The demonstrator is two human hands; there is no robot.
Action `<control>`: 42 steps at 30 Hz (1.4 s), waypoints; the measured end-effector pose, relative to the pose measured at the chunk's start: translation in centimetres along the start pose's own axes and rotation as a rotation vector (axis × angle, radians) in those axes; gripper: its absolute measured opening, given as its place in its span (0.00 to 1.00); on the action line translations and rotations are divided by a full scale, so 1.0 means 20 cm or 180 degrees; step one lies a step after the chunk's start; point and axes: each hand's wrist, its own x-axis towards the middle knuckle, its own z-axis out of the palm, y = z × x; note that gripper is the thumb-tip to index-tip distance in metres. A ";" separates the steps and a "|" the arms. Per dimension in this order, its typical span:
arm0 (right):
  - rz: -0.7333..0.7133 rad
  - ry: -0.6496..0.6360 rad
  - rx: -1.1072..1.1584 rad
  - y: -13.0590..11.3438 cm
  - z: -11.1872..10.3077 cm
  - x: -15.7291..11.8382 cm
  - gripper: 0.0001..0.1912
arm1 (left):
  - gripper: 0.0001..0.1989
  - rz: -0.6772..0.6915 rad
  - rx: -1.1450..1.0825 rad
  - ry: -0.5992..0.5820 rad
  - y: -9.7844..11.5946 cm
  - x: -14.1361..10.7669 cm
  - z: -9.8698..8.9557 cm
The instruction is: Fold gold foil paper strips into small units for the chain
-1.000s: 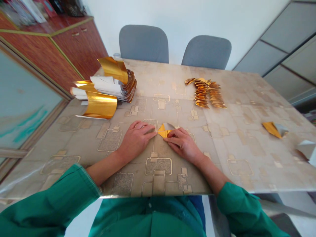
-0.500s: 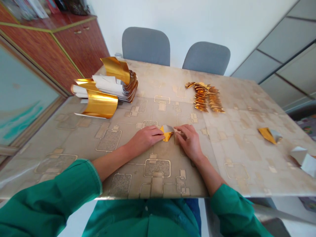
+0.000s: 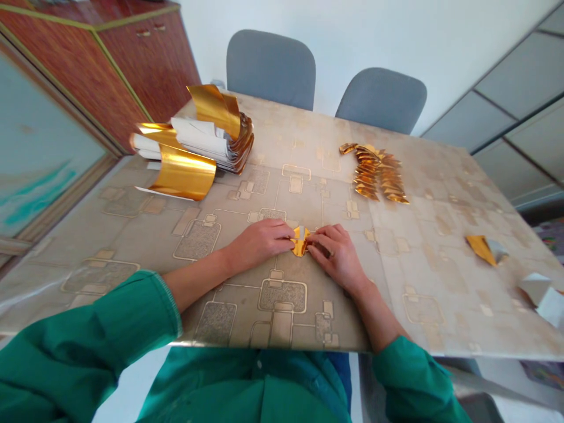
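Observation:
A small piece of gold foil paper (image 3: 300, 242), partly folded, with a pale strip showing at its top middle, lies on the patterned tablecloth between my hands. My left hand (image 3: 264, 239) pinches its left edge with the fingers pressed together. On the right edge, my right hand (image 3: 335, 254) grips the same piece between thumb and fingertips. Farther back to the right, two rows of folded gold pieces (image 3: 381, 173) sit side by side. At the back left is a stack of gold and white paper sheets (image 3: 207, 141), some curling upward.
A loose gold and silver piece (image 3: 484, 249) rests at the right, with white papers (image 3: 544, 296) near the right edge. Two grey chairs (image 3: 271, 69) stand behind the table (image 3: 220, 229). A reddish-brown cabinet (image 3: 150, 64) is at the back left.
Both side edges of the small piece now show gold folded inward, with less pale surface visible. My right hand's fingertips have closed onto its right edge. The camera view has shifted slightly.

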 end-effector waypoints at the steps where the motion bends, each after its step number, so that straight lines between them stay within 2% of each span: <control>1: -0.0009 0.0010 0.0032 0.00 0.00 0.00 0.07 | 0.11 0.0030 0.0021 -0.0024 0.00 0.00 0.00; 7: 0.0077 0.0129 0.0274 0.01 0.02 0.01 0.10 | 0.10 0.0100 0.0165 -0.0084 -0.02 -0.01 0.01; 10: 0.0098 0.0083 0.0203 0.00 0.01 0.01 0.05 | 0.09 0.0140 0.0202 -0.0074 -0.03 -0.01 0.00; 19: -0.0415 -0.0060 -0.0219 0.01 -0.03 0.00 0.09 | 0.10 0.0141 0.0277 -0.0102 -0.02 -0.01 0.00; 26: -0.0637 -0.0085 -0.0652 -0.01 -0.06 -0.01 0.10 | 0.11 0.0248 0.0289 -0.0114 -0.03 -0.01 -0.01; 31: -0.0602 -0.0103 -0.0521 0.00 -0.06 -0.02 0.10 | 0.11 0.0074 0.0222 -0.0193 -0.01 0.00 0.00; 42: -0.0579 -0.0189 -0.0109 0.02 -0.04 0.00 0.07 | 0.13 0.0189 0.0086 0.0149 -0.04 0.01 0.03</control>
